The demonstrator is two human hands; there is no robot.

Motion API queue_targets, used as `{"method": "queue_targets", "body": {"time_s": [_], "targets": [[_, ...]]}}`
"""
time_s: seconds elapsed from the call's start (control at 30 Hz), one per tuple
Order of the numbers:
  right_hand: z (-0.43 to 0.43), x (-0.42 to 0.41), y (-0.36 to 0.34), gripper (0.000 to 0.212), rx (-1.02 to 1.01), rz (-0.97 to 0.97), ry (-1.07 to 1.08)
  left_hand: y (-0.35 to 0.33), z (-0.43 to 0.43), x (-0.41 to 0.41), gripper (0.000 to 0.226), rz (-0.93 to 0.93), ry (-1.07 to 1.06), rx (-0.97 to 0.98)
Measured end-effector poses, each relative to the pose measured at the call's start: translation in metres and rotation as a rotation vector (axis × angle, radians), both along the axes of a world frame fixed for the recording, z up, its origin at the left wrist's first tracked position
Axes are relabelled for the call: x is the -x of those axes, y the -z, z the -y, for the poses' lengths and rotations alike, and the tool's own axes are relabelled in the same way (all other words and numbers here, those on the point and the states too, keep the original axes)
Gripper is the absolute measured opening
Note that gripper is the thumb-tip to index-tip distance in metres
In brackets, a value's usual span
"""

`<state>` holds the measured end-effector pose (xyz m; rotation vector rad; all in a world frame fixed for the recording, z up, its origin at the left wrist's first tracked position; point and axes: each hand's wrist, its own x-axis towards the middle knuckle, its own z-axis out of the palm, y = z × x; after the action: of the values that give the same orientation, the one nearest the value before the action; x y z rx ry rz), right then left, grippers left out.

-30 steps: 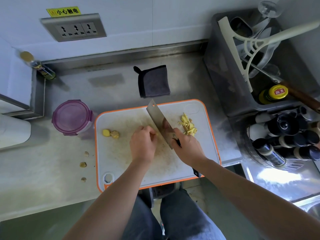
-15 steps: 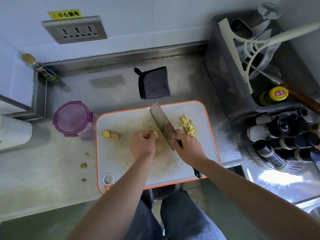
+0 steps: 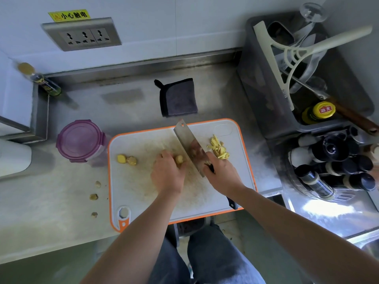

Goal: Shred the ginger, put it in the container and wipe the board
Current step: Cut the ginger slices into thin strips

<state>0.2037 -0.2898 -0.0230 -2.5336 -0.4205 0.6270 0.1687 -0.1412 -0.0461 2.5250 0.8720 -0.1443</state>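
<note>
Orange plastic rims the cutting board (image 3: 131,189), and its near edge seems to stick out over the front of the counter (image 3: 51,222); if the person presses hard there, the board can tip or slide. On the middle of the board the left hand (image 3: 168,175) has its fingers curled down on a small piece of ginger (image 3: 179,159) and pins it. The right hand (image 3: 222,174), just right of it, is wrapped around the handle of the knife (image 3: 187,142), whose wide blade leans just beside the ginger; I cannot tell if the edge touches the board. The piece is small and rounded, so I judge it can roll under the blade; the fingertips are very near the edge, and a cut finger is the main danger. On the right part of the board, close to its rim, lie shreds of ginger (image 3: 218,148), where a sweep of the blade can push some off. Two more pieces (image 3: 127,159) wait on the left part of the board. Left of the board lie some scraps (image 3: 94,196) on the counter, and farther back the container (image 3: 80,140) stands just beside the board's far left corner, its purple lid closed; it must be opened before shreds go in. Behind the board lies a dark cloth (image 3: 178,98).
</note>
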Motion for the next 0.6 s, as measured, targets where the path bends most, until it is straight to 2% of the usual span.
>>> {"method": "queue_targets", "body": {"time_s": [0.2, 0.33, 0.4, 0.47, 0.6], "targets": [[0.004, 0.002, 0.001, 0.021, -0.005, -0.018, 0.003, 0.001, -0.01, -0.002, 0.021, 0.035, 0.262, -0.09], [0.004, 0.003, 0.001, 0.023, 0.013, 0.006, -0.019, 0.005, -0.021, 0.003, 0.024, 0.073, 0.416, -0.061], [0.0, 0.005, 0.002, 0.024, 0.031, 0.014, -0.041, 0.005, -0.022, 0.007, 0.035, 0.073, 0.383, -0.017], [-0.003, 0.007, 0.002, 0.024, 0.046, 0.028, -0.061, 0.003, -0.021, 0.013, 0.041, 0.093, 0.261, 0.086], [-0.009, 0.012, 0.002, 0.021, 0.074, 0.06, -0.094, -0.001, -0.014, 0.019, 0.025, 0.174, -0.052, 0.309]]}}
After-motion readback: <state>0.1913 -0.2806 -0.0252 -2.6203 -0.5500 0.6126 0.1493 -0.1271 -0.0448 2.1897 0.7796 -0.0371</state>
